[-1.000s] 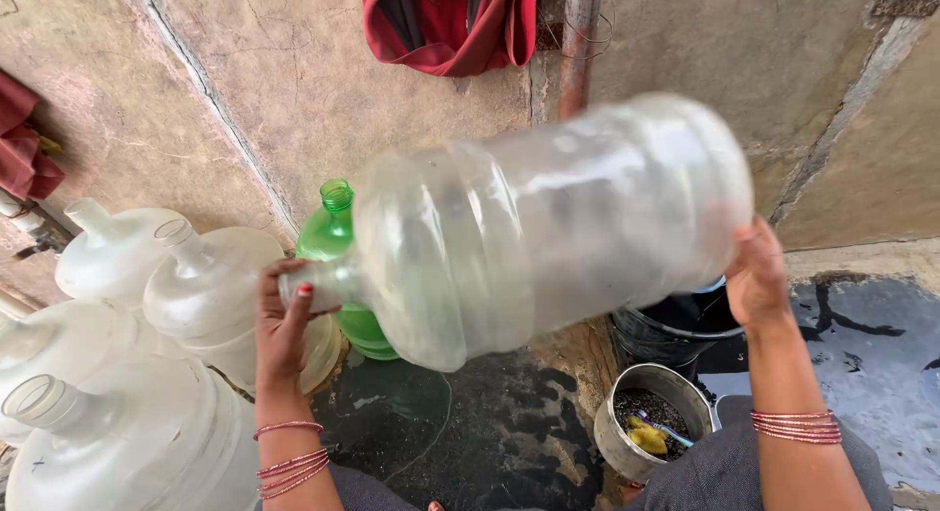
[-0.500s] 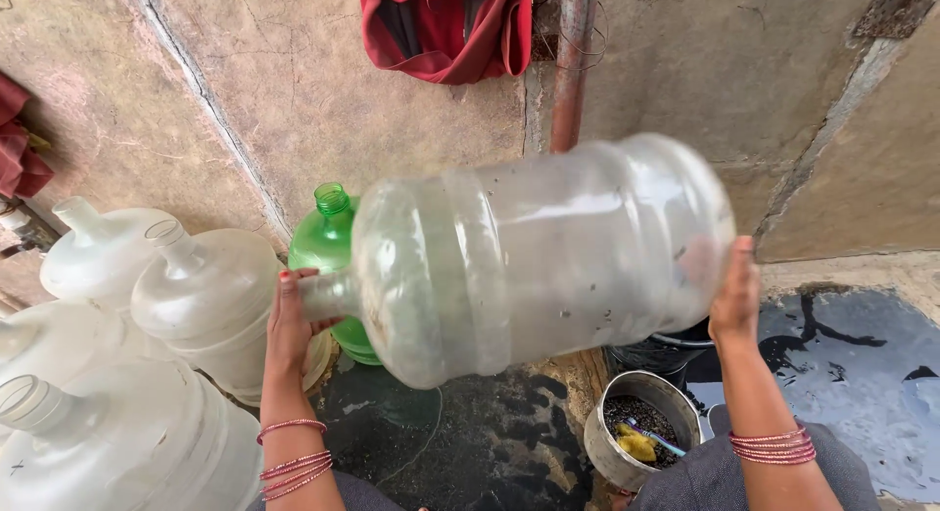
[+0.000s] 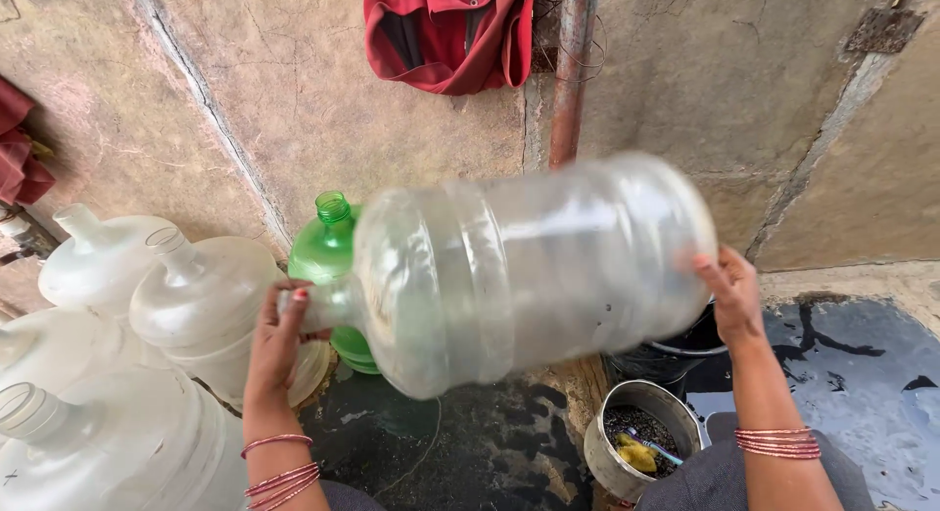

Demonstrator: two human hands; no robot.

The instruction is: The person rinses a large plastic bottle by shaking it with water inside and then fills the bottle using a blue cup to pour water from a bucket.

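Gripping a ribbed, clear plastic jug (image 3: 529, 276), left hand (image 3: 277, 337) neck, right hand (image 3: 729, 294) base.

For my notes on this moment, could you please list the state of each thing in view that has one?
Clear jug: held sideways off the ground, motion-blurred.
Left hand: covering the jug's mouth.
Right hand: pressed against the jug's base.
Green bottle: upright, uncapped.
White jugs: upright, uncapped.
Metal pot: open, dark contents with a yellow piece.
Red garment: hanging on the wall.
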